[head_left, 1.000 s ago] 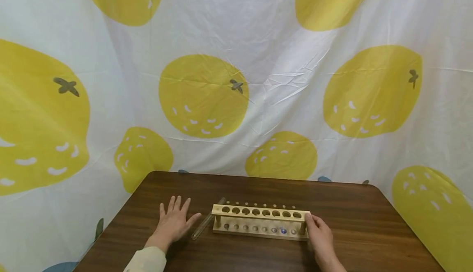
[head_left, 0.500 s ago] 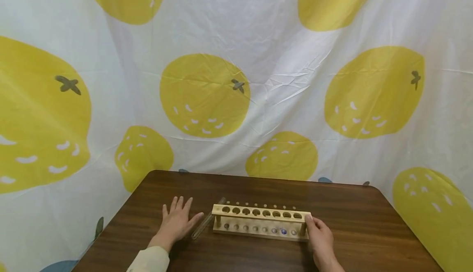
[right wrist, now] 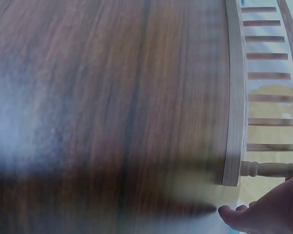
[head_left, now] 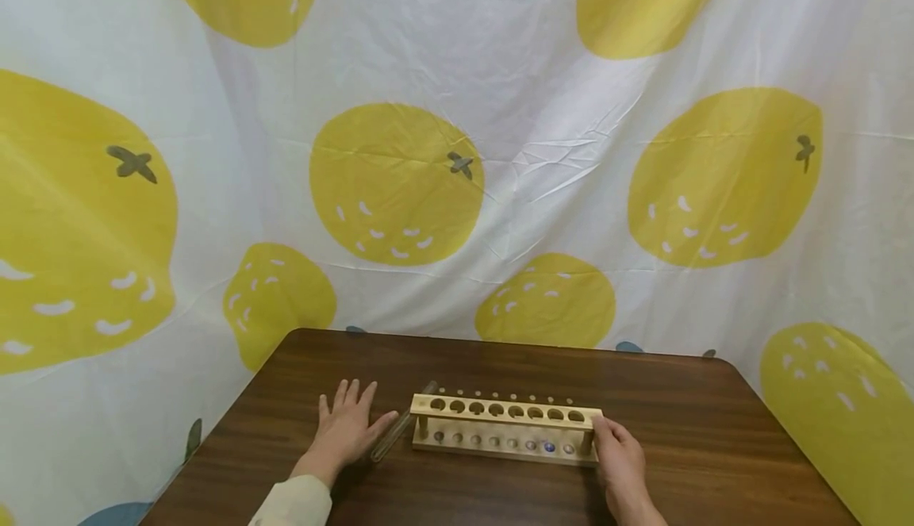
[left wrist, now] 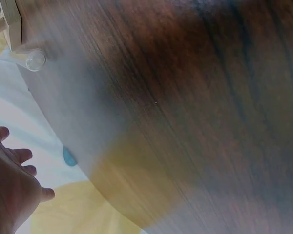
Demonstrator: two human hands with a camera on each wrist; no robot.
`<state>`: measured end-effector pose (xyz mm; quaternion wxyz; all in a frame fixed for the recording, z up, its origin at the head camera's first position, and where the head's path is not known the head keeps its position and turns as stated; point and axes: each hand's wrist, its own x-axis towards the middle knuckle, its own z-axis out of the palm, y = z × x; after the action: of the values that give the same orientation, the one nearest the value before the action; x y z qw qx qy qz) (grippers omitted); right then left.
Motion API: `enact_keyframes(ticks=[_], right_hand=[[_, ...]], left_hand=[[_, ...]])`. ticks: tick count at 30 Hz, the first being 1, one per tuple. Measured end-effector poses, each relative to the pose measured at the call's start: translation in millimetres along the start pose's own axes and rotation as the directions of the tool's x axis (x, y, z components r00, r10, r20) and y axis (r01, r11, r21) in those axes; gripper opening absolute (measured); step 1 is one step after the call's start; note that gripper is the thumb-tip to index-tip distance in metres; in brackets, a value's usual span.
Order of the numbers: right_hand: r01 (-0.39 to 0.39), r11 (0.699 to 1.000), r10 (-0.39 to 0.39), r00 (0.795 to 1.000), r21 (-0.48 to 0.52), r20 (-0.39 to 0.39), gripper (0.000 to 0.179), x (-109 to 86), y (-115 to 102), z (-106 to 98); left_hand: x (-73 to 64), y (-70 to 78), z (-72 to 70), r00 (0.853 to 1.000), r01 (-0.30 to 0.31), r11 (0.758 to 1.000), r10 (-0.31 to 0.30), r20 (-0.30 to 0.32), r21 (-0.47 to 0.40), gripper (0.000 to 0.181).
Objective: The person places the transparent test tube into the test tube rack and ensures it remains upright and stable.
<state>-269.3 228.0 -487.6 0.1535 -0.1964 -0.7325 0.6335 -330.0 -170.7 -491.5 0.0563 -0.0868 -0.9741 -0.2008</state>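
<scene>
A wooden test tube rack (head_left: 503, 412) stands on the dark wooden table, with a row of round holes in its top bar and short pegs along its back. Its right end is held by my right hand (head_left: 621, 458), thumb at the front edge. In the right wrist view that hand (right wrist: 271, 209) is partly cut off beside the rack's end post (right wrist: 271, 169). A clear glass test tube (head_left: 385, 447) lies slantwise at the rack's left end, its far part behind the rack. My left hand (head_left: 344, 433) is spread with straight fingers, thumb tip beside the tube; contact is unclear.
The brown table (head_left: 714, 431) has rounded far corners. Behind and at both sides hangs a white cloth (head_left: 543, 137) printed with large yellow lemons. A blue-violet spot (head_left: 549, 447) shows in the rack's lower board.
My left hand has slid slightly to the right, bringing its thumb closer to the test tube. The right hand and the rack look almost unchanged, apart from a small shift of the view.
</scene>
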Motion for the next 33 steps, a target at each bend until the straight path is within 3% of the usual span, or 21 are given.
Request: enact_keyframes(ticks=[8,23,27,33], right_hand=[[-0.033,0.997,0.032,0.999,0.068,0.016,0.056,3.3,-2.3,-2.6],[-0.014,0.999,0.013,0.999,0.039,0.029,0.057,4.2,-1.4,-1.6],[-0.029,0.996,0.026,0.999,0.079,0.043,0.056,3.8,-1.6,-2.4],[-0.042,0.995,0.037,0.998,0.092,0.056,0.055,3.1,-0.6,-3.1]], left_hand=[[1.4,2.4,0.3,1.000,-0.007,1.000,0.007,0.001,-0.003,0.079],[7.2,15.8,8.9,0.995,0.050,0.983,-0.064,-0.078,-0.178,0.059],[9.6,21.3,13.1,0.990,0.049,0.981,-0.072,-0.119,-0.187,0.052],[12.4,26.6,21.8,0.988,0.062,0.978,-0.088,-0.123,-0.200,0.043]])
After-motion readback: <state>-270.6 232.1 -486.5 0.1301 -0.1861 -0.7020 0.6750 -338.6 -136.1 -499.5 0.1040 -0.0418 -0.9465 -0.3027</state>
